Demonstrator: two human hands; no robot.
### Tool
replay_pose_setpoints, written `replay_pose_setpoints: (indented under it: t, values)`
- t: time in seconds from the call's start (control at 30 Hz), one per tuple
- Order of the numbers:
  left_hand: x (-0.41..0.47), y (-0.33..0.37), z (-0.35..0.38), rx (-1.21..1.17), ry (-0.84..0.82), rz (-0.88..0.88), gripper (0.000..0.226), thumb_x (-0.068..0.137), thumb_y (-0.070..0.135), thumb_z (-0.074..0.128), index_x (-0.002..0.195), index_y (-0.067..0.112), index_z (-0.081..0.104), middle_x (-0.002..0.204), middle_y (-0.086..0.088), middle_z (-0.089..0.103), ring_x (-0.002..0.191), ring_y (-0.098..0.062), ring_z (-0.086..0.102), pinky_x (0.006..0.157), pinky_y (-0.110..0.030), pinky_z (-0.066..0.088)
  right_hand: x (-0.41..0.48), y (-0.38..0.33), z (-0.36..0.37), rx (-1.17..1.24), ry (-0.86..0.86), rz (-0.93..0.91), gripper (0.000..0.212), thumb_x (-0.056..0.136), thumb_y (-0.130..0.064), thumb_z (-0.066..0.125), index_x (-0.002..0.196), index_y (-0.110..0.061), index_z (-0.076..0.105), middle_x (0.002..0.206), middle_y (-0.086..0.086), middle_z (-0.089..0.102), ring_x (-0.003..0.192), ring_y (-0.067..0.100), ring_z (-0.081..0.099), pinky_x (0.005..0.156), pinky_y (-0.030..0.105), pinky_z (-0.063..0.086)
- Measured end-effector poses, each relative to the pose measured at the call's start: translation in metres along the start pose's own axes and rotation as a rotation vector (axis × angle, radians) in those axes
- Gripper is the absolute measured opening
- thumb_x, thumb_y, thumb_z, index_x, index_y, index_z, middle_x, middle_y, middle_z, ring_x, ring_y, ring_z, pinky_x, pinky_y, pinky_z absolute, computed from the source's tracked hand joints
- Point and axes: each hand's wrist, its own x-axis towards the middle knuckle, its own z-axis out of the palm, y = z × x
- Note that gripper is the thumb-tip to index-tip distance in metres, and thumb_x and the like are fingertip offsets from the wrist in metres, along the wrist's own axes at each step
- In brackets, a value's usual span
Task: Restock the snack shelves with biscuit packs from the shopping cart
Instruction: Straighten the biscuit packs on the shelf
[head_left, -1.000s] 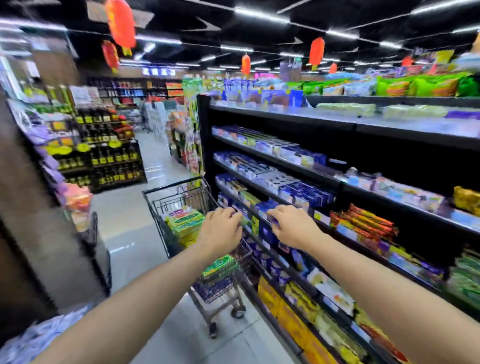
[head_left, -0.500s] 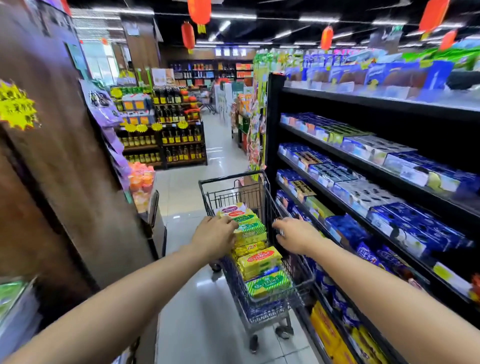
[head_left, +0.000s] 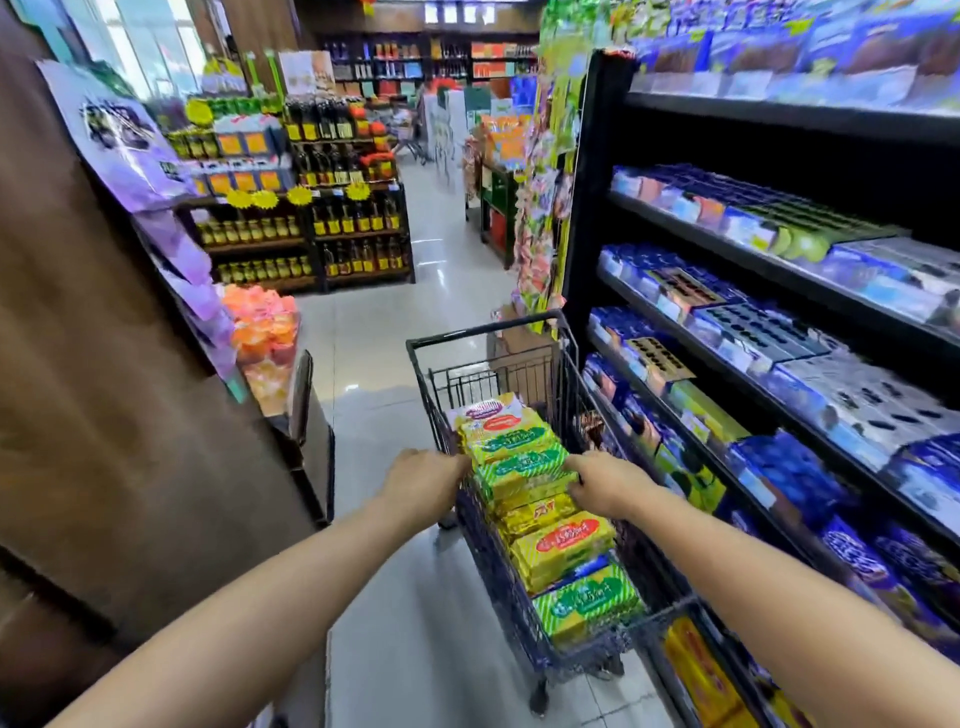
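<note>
The person's left hand (head_left: 426, 480) and right hand (head_left: 605, 480) each appear clenched around a side rim of the shopping cart (head_left: 483, 329), holding no pack. The biscuit packs (head_left: 563, 551) lie stacked inside the cart, with the snack shelves (head_left: 597, 182) just beside its right flank. The sound approach is probably to park the cart steady, then lift the topmost green pack squarely without crushing it.
</note>
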Motion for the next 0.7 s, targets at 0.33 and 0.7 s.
replay_pose_setpoints:
  t: [0.33,0.7]
  values:
    - [0.105,-0.070,0.072,-0.049,-0.119,0.201,0.018,0.092,0.022,0.046,0.106,0.020,0.058,0.102,-0.009,0.072,0.098,-0.033,0.068,0.075,-0.037,0.047,0.083,-0.016,0.041,0.134,-0.076,0.180,0.044,0.096,-0.030,0.048,0.140,-0.027,0.050,0.137,0.012,0.057,0.124,0.031,0.057,0.093,0.038,0.048]
    - [0.226,-0.086,0.126,-0.037,-0.219,0.345,0.029,0.099,0.032,0.042,0.121,0.023,0.059,0.116,-0.006,0.065,0.111,-0.032,0.061,0.089,-0.041,0.053,0.191,0.033,0.088,0.322,-0.185,0.324,0.048,0.098,-0.030,0.047,0.144,-0.020,0.049,0.146,0.012,0.054,0.134,0.030,0.051,0.107,0.041,0.045]
